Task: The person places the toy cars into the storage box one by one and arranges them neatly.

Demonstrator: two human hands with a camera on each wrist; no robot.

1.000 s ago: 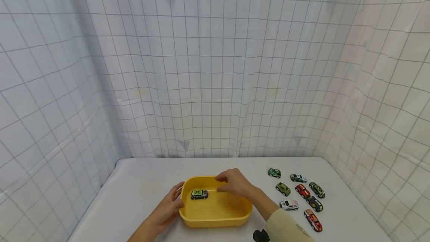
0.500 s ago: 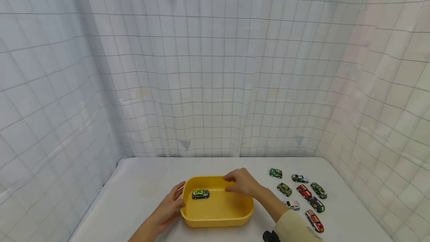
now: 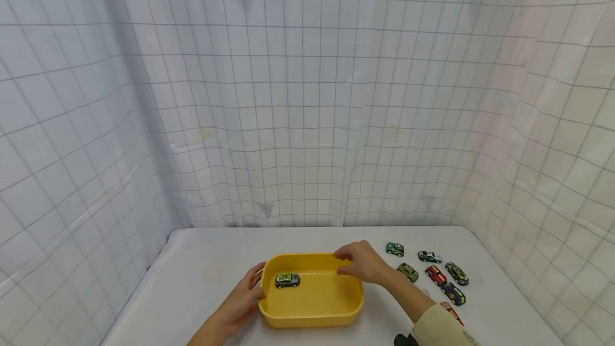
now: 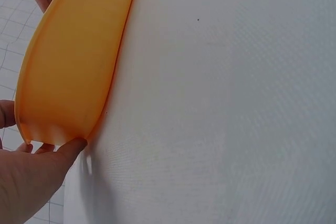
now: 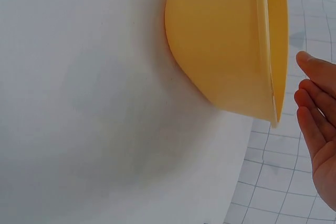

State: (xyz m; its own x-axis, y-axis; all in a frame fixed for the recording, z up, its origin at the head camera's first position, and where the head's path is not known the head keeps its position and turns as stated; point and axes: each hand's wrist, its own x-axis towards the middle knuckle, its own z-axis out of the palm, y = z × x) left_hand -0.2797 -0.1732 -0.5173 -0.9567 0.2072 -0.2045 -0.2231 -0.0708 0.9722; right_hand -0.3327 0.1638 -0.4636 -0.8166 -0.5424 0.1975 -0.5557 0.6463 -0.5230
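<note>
A yellow plastic basin with rounded corners stands on the white table. On its floor, near the left end, sits a green toy car. My left hand holds the basin's left end, thumb and fingers spread along the outer wall; the left wrist view shows the thumb low on it. Over the basin's back right part hovers my right hand, thumb and fingers apart with nothing between them. In the right wrist view its fingers lie relaxed beside the basin's rim.
Right of the basin lie several toy cars, among them a dark green one, a camouflage one and a red one. The right forearm partly covers an orange-red car. Gridded white curtains enclose the table's back and sides.
My right hand has moved rightward, from over the basin's middle toward its right end, and its forearm now hides most of the white car. The left hand stays on the basin.
</note>
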